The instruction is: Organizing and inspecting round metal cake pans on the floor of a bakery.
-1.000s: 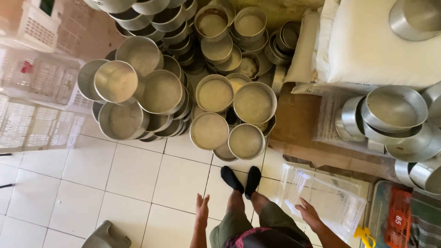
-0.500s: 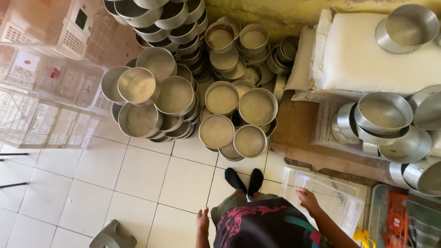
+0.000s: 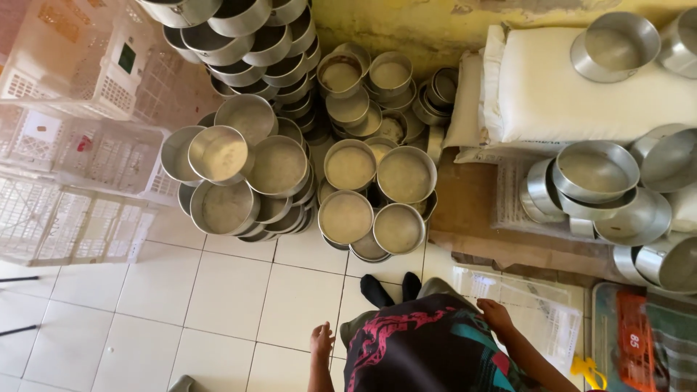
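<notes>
Both hands hang loose and hold nothing: the left hand (image 3: 321, 340) has its fingers slack and a little apart above the white tile floor (image 3: 218, 305), and the right hand (image 3: 496, 314) has its grip open too, fingers relaxed just over a clear plastic crate (image 3: 541, 312) at the near right. Nearest ahead of the hands stands a cluster of round metal pans (image 3: 374, 199), stacked on the floor with their open mouths upward, the stacks rising vertically. Their insides look dull and bare; whether anything lies in them cannot be told. To the left is a second cluster of pan stacks (image 3: 239, 174), and farther off more pans (image 3: 254, 36) lean tilted against each other. White lattice crates (image 3: 72, 131) are piled at the far left. At the right, white sacks (image 3: 573, 87) carry a single pan (image 3: 613, 43), with more pans (image 3: 595, 178) below on brown cardboard (image 3: 472, 210). The person's own dark patterned shirt (image 3: 428, 348) hides the legs; only black socks (image 3: 392, 287) show.
</notes>
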